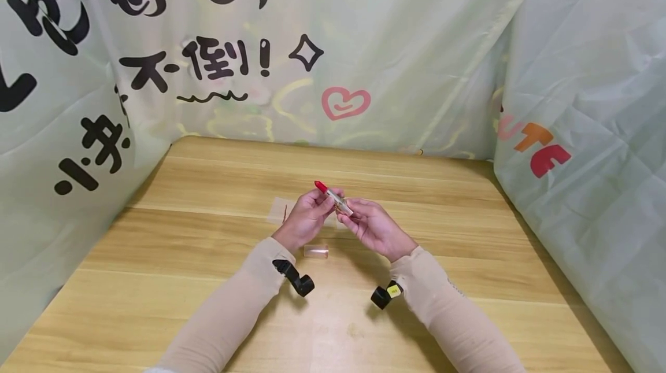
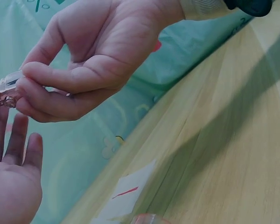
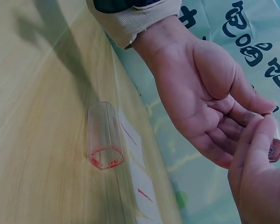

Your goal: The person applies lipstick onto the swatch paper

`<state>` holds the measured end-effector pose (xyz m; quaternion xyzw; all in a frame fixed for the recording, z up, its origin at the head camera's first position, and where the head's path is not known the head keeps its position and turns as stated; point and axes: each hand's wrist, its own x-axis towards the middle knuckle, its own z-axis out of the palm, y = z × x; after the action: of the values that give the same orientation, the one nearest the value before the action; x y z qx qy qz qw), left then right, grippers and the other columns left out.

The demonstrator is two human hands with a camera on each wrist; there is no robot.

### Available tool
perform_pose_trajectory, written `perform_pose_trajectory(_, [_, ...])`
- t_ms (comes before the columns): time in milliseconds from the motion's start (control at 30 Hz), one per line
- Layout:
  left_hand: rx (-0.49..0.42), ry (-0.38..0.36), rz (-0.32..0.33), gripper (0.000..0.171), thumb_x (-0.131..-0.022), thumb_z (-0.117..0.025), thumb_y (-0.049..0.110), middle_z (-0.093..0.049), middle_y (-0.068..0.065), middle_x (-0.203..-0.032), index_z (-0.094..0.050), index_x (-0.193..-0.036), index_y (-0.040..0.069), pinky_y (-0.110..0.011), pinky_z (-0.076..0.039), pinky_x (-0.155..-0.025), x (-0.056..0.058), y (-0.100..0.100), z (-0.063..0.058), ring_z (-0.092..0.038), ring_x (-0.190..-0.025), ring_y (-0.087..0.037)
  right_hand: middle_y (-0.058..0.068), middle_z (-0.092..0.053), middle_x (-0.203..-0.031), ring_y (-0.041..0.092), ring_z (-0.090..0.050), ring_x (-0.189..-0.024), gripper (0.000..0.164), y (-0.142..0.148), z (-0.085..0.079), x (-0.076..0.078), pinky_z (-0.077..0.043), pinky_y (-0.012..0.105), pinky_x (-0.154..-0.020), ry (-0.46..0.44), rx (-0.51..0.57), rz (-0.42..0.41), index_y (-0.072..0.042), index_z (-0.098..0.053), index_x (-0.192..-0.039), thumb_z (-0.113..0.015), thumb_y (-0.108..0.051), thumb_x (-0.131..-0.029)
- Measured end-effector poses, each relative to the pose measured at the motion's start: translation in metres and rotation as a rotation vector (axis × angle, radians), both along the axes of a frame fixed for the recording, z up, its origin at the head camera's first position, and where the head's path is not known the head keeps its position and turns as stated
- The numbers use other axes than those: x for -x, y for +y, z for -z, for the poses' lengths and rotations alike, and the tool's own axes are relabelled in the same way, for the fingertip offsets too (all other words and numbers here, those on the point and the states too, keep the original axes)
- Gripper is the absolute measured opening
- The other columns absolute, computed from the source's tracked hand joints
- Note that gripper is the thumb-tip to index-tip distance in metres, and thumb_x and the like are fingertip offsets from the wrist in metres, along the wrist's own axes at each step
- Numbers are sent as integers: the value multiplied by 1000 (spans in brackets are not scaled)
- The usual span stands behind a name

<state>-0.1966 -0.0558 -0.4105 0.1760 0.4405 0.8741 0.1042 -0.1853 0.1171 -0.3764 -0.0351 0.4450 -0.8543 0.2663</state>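
Note:
An uncapped lipstick point(image 1: 321, 187) with a red bullet and a clear, silvery case slants between both hands above the table. My left hand point(image 1: 306, 221) pinches its case between thumb and fingers, with the red tip pointing up and to the left. At the lower end of the case, my right hand point(image 1: 377, 229) grips with its fingertips. The right wrist view shows the dotted base point(image 3: 273, 151) of the lipstick beside the fingers. Below the hands, a clear cap point(image 1: 315, 252) lies on its side; red smears mark its rim in the right wrist view.
White paper pieces point(image 3: 130, 134) with red strokes lie on the wooden table point(image 1: 208, 303) beyond the cap, partly hidden by the hands in the head view. Printed cloth drapes point(image 1: 416, 61) enclose the table at the back and both sides.

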Motion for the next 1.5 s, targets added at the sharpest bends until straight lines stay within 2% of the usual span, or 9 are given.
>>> perform_pose_trajectory(367, [-7, 7, -98, 10, -86, -66, 14, -66, 1, -105, -69, -96, 17, -27, -42, -99, -1, 4, 0, -58, -103, -13, 13, -62, -93, 17, -67, -79, 16, 0, -4, 1, -54, 18, -76, 6, -13, 12, 4, -53, -103, -38, 0, -102])
perform_pose_trajectory(533, [-23, 1, -119, 10, -89, -64, 9, -67, 1, -103, -68, -95, 16, -26, -45, -95, 0, 6, 0, -59, -99, -12, 13, -62, -91, 16, -67, -78, 16, -3, -5, 2, -54, 19, -76, 17, -33, 36, 2, -55, -96, -40, 2, -101])
perform_pose_trajectory(733, [-44, -28, -136, 9, -85, -66, 14, -67, 1, -99, -66, -94, 13, -24, -47, -92, -1, 7, -2, -61, -96, -12, 12, -62, -90, 15, -67, -76, 15, -6, -4, 3, -54, 19, -76, 49, -59, 71, 1, -57, -93, -44, 5, -99])
perform_pose_trajectory(833, [-48, -50, -150, 6, -89, -63, 9, -66, 0, -98, -65, -94, 12, -24, -48, -91, -2, 8, -3, -61, -93, -12, 11, -63, -89, 14, -67, -76, 19, -7, -3, 3, -55, 20, -75, 63, -62, 93, 0, -61, -90, -45, 6, -99])
perform_pose_trajectory(933, [-40, -69, -171, 14, -93, -56, 0, -66, 0, -96, -64, -93, 12, -23, -49, -90, -3, 9, -3, -61, -91, -11, 10, -63, -88, 14, -67, -76, 24, -8, -1, 4, -55, 20, -75, 78, -62, 111, -2, -64, -87, -45, 8, -98])
perform_pose_trajectory(1067, [-41, -88, -209, 23, -94, -53, -7, -66, 1, -94, -63, -91, 13, -22, -49, -87, -3, 11, -4, -61, -89, -10, 10, -63, -90, 15, -67, -79, 23, -9, 0, 4, -55, 21, -77, 118, -76, 132, -3, -66, -87, -48, 10, -96])
perform_pose_trajectory(1300, [-66, -75, -275, 9, -86, -67, 2, -65, -1, -89, -60, -89, 8, -23, -50, -87, -4, 15, -4, -62, -87, -11, 9, -66, -94, 17, -67, -88, 11, -8, 2, 1, -54, 26, -85, 256, -56, 149, -3, -66, -93, -63, 8, -89])
perform_pose_trajectory(1433, [-72, -83, -327, 12, -87, -67, -1, -64, -1, -87, -59, -87, 8, -23, -50, -87, -4, 17, -4, -61, -86, -10, 9, -66, -94, 17, -67, -89, 13, -10, 4, 1, -53, 28, -87, 329, -98, 185, 0, -64, -94, -60, 11, -89])
perform_pose_trajectory(1500, [-69, -97, -347, 17, -88, -64, -6, -63, 0, -86, -58, -85, 10, -22, -50, -86, -4, 19, -5, -61, -84, -10, 9, -65, -93, 16, -67, -89, 14, -12, 3, 1, -53, 28, -86, 335, -150, 218, 1, -63, -94, -57, 13, -89])
